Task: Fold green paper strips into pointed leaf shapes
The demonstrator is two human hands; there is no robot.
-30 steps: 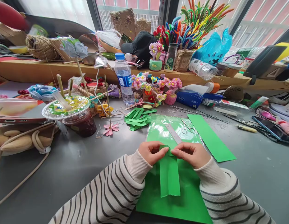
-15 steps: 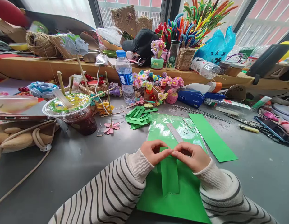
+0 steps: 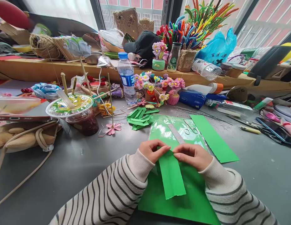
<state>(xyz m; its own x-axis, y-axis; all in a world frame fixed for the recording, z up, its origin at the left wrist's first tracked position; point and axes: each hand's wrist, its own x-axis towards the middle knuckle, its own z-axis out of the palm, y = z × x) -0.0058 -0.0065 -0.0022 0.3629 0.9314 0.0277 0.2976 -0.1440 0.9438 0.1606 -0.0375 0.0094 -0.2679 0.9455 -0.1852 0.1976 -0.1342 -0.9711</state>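
Note:
A green paper strip [image 3: 172, 176] with a lengthwise crease hangs tilted toward me, its top edge between both hands. My left hand [image 3: 153, 150] pinches the upper left corner between thumb and fingers. On the upper right corner, my right hand [image 3: 193, 155] is closed in a similar pinch. Beneath lies a larger green sheet [image 3: 157, 204], partly in a clear plastic sleeve [image 3: 159, 125]. A ruler [image 3: 176, 133] and small scissors [image 3: 190, 127] rest on the sleeve beyond my hands.
Folded green paper pieces [image 3: 139, 118] are piled behind the sleeve, with a long green strip [image 3: 213, 137] at its right. A lidded drink cup [image 3: 85, 122] stands left, near a pink paper flower [image 3: 113, 128]. A water bottle [image 3: 126, 79] and craft flowers [image 3: 155, 84] line the back.
The strip's folded-over top is opened out, and the strip now lies broader and slants to the lower right. My hands have moved slightly apart, each at a corner.

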